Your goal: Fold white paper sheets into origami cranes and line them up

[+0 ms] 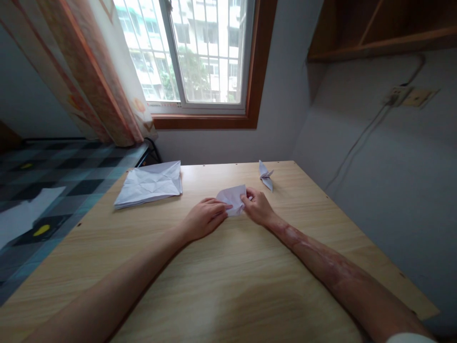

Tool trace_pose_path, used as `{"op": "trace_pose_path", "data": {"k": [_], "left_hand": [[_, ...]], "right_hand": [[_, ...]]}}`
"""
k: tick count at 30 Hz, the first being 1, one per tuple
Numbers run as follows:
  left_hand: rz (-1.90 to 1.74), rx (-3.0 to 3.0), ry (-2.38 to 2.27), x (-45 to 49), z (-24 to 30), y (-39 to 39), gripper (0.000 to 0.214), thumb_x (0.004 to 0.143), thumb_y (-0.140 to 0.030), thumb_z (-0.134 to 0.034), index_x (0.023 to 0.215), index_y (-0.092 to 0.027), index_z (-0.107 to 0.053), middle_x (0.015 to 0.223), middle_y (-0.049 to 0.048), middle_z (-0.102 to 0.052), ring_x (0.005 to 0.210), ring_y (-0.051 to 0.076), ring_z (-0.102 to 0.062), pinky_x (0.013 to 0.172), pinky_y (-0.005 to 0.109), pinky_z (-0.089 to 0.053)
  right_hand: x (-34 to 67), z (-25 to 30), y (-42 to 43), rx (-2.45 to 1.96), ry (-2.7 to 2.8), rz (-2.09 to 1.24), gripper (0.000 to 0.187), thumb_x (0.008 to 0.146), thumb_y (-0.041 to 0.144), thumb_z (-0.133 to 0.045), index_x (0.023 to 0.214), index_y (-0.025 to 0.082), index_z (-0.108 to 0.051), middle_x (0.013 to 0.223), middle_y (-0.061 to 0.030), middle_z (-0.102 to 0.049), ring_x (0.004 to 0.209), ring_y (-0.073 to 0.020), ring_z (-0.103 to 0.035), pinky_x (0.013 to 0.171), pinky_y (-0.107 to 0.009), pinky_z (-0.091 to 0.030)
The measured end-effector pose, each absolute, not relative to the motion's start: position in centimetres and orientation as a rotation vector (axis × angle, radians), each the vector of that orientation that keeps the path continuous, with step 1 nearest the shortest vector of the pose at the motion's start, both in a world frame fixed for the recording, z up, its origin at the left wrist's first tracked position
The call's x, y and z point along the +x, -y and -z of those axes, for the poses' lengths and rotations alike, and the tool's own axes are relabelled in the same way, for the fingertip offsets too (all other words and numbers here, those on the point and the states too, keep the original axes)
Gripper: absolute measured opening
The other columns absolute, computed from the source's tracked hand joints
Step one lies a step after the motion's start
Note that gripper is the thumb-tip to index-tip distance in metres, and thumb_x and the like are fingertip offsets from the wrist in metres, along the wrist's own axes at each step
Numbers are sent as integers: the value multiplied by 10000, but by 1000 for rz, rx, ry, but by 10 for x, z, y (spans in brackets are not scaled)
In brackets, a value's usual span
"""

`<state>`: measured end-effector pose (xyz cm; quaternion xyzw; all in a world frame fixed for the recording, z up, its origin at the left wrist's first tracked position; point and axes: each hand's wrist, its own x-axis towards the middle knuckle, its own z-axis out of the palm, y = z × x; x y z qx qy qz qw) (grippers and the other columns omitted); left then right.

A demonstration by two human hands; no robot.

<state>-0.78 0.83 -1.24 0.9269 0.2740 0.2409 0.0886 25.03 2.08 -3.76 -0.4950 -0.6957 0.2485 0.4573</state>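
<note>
A small folded white paper [232,196] lies on the wooden table [228,286] near its middle. My left hand [204,219] rests flat with its fingertips pressing the paper's left edge. My right hand [257,206] pinches the paper's right edge between thumb and fingers. A finished white paper crane [266,175] stands just beyond my right hand, apart from it. A stack of creased white sheets [152,185] lies to the left of my hands.
The table ends at a grey wall on the right, with a cable and a socket [397,96] above. A window [200,52] and a curtain [96,71] are behind it. A bed with a checked cover [46,176] sits at left.
</note>
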Motion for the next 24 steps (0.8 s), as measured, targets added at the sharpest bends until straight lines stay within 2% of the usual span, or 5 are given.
{"op": "trace_pose_path", "data": {"k": [6,9,13,19,24], "left_hand": [[-795,2618,-781,-14,11,-10,174,1073,-309,-579,987,-235,-711,1201,76,-855,1114,240,-770,1076,423,-599],[-827,2563,-801,-19,9,-10,83,967,-235,-613,928,-240,-686,1104,67,-858,1082,235,-760,1002,380,-630],[-823,2590,-774,-28,2,-11,88,858,-166,-608,885,-241,-647,1069,1,-857,994,200,-783,1251,481,-488],[-749,2637,-705,-38,-5,-15,135,939,-316,-688,1050,-251,-729,999,-13,-849,875,189,-794,1339,528,-360],[-859,2657,-768,-28,3,-13,193,966,-442,-798,1050,-269,-781,964,-7,-844,932,197,-808,1294,496,-409]], "right_hand": [[256,29,-14,-861,1796,-407,585,912,193,-634,1490,257,-574,1536,-130,-624,1358,-315,-612,1229,-526,-458],[259,21,-8,-783,1937,-377,443,920,154,-645,1340,283,-701,1574,-91,-629,1465,-331,-554,1277,-560,-410],[261,15,-4,-730,2021,-449,86,996,273,-748,1073,276,-786,1380,-85,-753,1309,-318,-656,1187,-540,-484],[263,18,-5,-653,2027,-462,121,957,315,-852,1054,272,-793,1474,-106,-707,1312,-299,-674,1167,-511,-515],[261,22,-8,-712,2028,-492,132,1011,346,-797,906,265,-798,1176,-77,-834,1108,-270,-769,1109,-491,-530]]}}
